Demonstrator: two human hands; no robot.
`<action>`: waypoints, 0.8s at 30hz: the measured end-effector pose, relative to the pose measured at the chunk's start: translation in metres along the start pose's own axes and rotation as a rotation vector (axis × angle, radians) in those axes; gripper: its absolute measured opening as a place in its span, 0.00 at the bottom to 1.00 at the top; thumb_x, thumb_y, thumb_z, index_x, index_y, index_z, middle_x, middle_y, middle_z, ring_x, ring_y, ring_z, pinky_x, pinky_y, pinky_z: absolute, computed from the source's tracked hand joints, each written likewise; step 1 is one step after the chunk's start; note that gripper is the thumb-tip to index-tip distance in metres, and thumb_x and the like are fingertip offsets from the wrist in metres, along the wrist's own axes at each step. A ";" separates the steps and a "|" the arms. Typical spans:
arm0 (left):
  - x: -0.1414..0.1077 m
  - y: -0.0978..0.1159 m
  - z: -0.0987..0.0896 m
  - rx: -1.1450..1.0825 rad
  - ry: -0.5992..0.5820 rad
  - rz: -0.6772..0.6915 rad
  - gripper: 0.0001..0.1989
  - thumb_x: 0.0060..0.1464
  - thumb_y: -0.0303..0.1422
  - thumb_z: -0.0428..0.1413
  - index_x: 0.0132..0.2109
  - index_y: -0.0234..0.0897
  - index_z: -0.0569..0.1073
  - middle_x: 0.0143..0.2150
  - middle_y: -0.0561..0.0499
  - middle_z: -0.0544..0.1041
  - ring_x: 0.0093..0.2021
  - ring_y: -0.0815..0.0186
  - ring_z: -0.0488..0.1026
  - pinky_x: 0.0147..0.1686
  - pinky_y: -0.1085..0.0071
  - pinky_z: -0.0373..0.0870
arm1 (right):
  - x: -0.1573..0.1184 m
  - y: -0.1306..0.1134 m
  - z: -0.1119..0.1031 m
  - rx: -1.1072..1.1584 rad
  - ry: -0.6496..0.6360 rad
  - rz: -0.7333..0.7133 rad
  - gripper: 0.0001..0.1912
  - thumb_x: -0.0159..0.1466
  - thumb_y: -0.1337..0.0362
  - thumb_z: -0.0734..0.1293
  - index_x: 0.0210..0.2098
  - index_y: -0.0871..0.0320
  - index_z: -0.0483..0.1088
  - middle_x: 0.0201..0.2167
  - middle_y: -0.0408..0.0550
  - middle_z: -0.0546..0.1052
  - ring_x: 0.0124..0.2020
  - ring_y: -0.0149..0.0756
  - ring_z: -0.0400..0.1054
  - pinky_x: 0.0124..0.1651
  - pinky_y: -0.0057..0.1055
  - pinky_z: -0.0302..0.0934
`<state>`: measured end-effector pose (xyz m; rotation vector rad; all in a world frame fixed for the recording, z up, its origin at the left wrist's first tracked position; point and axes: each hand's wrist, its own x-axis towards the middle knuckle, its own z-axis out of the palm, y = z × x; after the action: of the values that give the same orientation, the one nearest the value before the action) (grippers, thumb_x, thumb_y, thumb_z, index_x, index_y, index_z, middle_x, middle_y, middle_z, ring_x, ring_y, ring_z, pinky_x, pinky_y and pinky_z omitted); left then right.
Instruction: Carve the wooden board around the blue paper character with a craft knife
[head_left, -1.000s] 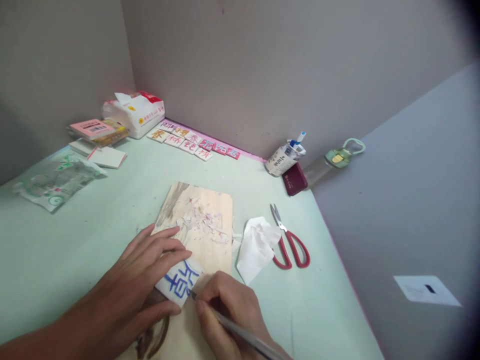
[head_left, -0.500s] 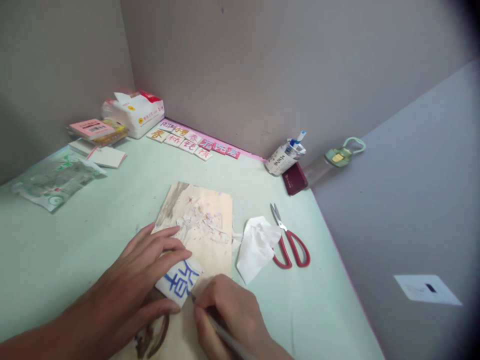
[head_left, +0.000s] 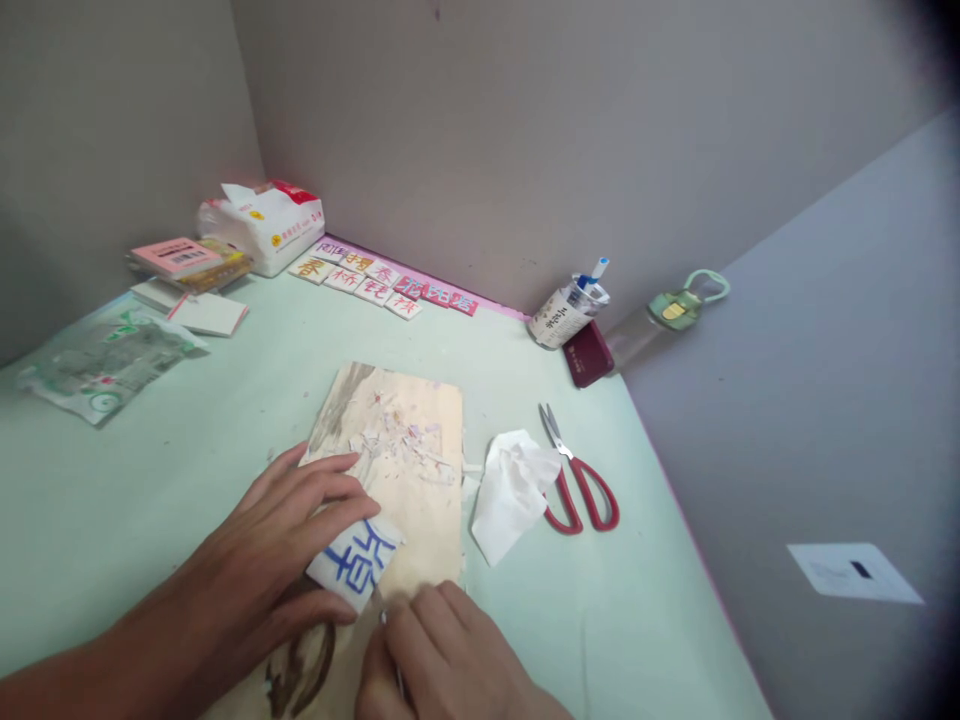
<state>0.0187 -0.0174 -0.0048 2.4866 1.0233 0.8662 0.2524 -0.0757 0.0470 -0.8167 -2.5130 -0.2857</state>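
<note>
I had the left hand [head_left: 281,545] pinning a white block [head_left: 351,568], lettered in blue, on a wooden board [head_left: 442,400]. The right hand [head_left: 442,650] gripped a slim tool [head_left: 382,614], its tip at the block's right edge. Shavings [head_left: 405,438] lay on the board's far part. Rightward on my feed, a crumpled tissue [head_left: 510,500] overlapped red-handled scissors [head_left: 564,455]; farther away, lettered tiles [head_left: 375,290] sat between a tissue pack [head_left: 289,240] and a jar [head_left: 555,318].

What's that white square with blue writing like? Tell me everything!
The white square looks flat, with thick blue strokes across it; I can't tell its material. It lies askew on the wooden board, partly covered by the left hand. Near its edge is the tip of a thin tool in the right hand; I can't tell if they touch.
</note>
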 end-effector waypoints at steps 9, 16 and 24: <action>0.004 0.000 -0.002 0.010 -0.003 0.016 0.29 0.57 0.29 0.65 0.64 0.48 0.71 0.60 0.53 0.78 0.71 0.56 0.70 0.80 0.61 0.39 | 0.001 -0.004 0.000 -0.021 0.008 0.021 0.20 0.68 0.78 0.70 0.26 0.54 0.63 0.23 0.38 0.62 0.25 0.33 0.54 0.26 0.35 0.46; 0.005 -0.001 -0.003 0.012 0.000 0.015 0.29 0.57 0.31 0.67 0.64 0.49 0.71 0.60 0.53 0.79 0.70 0.55 0.72 0.81 0.62 0.40 | 0.002 -0.004 -0.003 0.045 -0.095 0.034 0.17 0.75 0.73 0.70 0.30 0.53 0.68 0.23 0.40 0.65 0.25 0.34 0.57 0.26 0.34 0.50; 0.004 -0.002 -0.002 -0.001 -0.017 -0.012 0.26 0.60 0.35 0.67 0.64 0.50 0.71 0.60 0.52 0.79 0.70 0.52 0.73 0.80 0.58 0.43 | 0.000 -0.008 0.003 0.012 -0.056 0.056 0.17 0.74 0.76 0.66 0.30 0.54 0.69 0.23 0.41 0.67 0.25 0.35 0.57 0.25 0.34 0.52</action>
<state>0.0189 -0.0128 -0.0023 2.4805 1.0308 0.8404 0.2465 -0.0814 0.0439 -0.8999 -2.5361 -0.2322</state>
